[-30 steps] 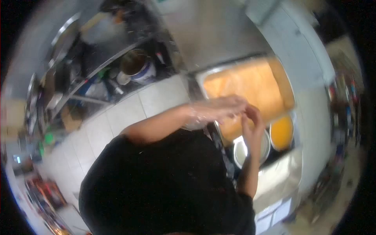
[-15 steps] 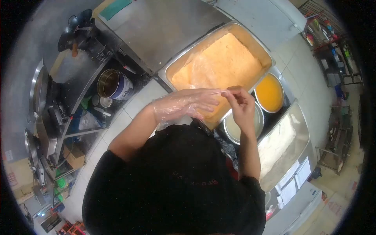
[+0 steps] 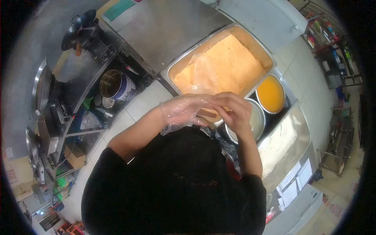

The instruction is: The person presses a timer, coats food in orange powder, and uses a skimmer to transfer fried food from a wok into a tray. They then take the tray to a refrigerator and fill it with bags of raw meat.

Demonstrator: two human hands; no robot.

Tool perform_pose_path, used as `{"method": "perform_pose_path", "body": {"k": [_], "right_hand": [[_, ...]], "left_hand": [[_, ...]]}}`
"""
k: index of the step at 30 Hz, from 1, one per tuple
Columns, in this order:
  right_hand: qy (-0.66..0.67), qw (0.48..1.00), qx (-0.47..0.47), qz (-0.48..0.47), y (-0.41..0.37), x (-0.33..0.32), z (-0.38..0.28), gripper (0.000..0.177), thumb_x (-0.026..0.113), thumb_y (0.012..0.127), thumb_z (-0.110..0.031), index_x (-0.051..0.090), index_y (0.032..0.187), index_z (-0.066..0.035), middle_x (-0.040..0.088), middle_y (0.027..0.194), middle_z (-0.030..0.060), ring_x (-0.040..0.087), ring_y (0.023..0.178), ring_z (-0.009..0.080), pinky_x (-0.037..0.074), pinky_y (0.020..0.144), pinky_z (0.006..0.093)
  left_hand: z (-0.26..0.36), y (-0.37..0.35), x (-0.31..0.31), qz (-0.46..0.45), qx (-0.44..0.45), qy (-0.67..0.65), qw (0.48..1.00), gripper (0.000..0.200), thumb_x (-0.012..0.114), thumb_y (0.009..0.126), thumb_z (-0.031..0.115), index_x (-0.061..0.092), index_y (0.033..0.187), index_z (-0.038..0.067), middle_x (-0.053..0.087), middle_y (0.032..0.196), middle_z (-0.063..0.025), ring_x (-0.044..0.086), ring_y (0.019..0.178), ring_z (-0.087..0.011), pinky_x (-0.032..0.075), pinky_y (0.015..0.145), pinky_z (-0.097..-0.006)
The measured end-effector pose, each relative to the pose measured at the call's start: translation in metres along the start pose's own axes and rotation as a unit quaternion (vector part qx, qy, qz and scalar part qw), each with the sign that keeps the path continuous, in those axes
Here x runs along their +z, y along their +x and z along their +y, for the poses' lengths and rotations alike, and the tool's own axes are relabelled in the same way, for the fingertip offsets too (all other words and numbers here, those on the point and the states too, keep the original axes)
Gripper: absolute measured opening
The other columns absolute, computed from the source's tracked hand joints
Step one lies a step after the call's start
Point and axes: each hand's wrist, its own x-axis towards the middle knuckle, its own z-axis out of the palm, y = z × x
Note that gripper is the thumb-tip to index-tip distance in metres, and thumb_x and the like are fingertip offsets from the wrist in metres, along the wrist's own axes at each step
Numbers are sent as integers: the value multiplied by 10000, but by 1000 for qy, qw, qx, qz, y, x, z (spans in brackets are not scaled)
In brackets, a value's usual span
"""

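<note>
My left hand [image 3: 186, 109] wears a clear plastic glove, its fingers stretched out toward the right. My bare right hand [image 3: 235, 111] has its fingers bent and pinched at the left hand's fingertips, by the thin film of the glove. Both hands are over the near edge of a deep metal tray [image 3: 267, 58] that holds a large orange-yellow slab [image 3: 231, 58]. Beside my right hand is a round metal bowl [image 3: 257, 121] with pale contents, partly hidden by that hand. A second bowl of orange-yellow liquid [image 3: 270, 94] stands beyond it.
A long metal tray [image 3: 305, 133] with a white mass stands at the right, near papers [image 3: 291, 188]. A steel worktop [image 3: 164, 27] lies behind. On the left are a bucket [image 3: 124, 88] on a lower shelf and a stove with pans [image 3: 41, 86].
Both hands have come slightly lower and closer together. My left hand's fingers now overlap more with my right hand's fingers.
</note>
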Motion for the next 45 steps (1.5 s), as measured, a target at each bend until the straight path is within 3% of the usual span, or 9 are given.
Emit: {"method": "perform_pose_path", "body": {"k": [7,11,13,17,19,25,34,36,45], "right_hand": [[-74,995,22,63,-15,-10,0,146,748,788,73,672,899,13,705,917,154,702,862,247,545,731,312],[65,978,152,128,-26,-6,29,148,705,892,-49,684,1032,-8,683,914,108,678,883,214,527,822,327],[304,869,372,122,-41,-3,23,200,661,956,-113,681,1114,9,694,981,89,670,935,188,530,863,323],[373,815,438,-65,-68,-13,23,220,658,973,-138,700,1125,15,724,977,96,686,858,161,551,813,295],[364,825,431,-38,-70,-12,23,204,681,963,-149,716,1078,15,732,931,87,695,812,154,550,767,273],[133,913,380,-70,-71,-10,11,183,698,950,-137,703,1031,28,736,915,82,699,851,135,545,787,275],[392,822,414,-22,-89,5,12,176,623,982,-114,650,1065,39,718,955,91,693,886,145,554,812,273],[478,743,466,47,-97,13,16,116,621,971,-88,649,1015,16,709,915,87,694,869,151,557,812,277],[478,738,461,118,-99,29,8,83,599,962,-54,637,979,18,710,927,110,713,909,195,574,855,313]], "left_hand": [[-7,-6,16,-15,-81,178,981,677,429,1037,520,327,1543,82,457,1501,-153,436,1387,-300,370,1108,-515],[-18,-9,18,-31,36,73,996,760,376,1024,558,199,1599,92,370,1562,-204,392,1424,-335,374,1115,-537],[-14,-12,22,-80,69,-24,994,773,379,1017,553,174,1606,95,355,1568,-219,388,1426,-349,380,1110,-559],[-5,-12,30,-59,116,-83,988,808,434,971,506,181,1596,62,379,1540,-239,419,1396,-386,404,1062,-639],[-5,-10,28,-75,102,-41,991,718,408,999,510,297,1570,90,412,1534,-206,474,1344,-338,425,1052,-557],[-2,-11,42,-31,77,74,994,800,441,975,500,226,1572,12,355,1558,-248,392,1417,-362,380,1112,-544],[-2,-11,45,-65,105,-13,992,833,439,969,506,205,1568,-23,337,1553,-287,380,1426,-376,393,1109,-563],[-4,-12,50,-60,105,-27,992,833,444,968,498,194,1572,-18,329,1559,-284,381,1426,-373,393,1113,-553],[-1,-28,63,-48,109,-26,993,883,502,945,490,138,1593,14,278,1591,-272,358,1443,-361,381,1146,-487]]}}
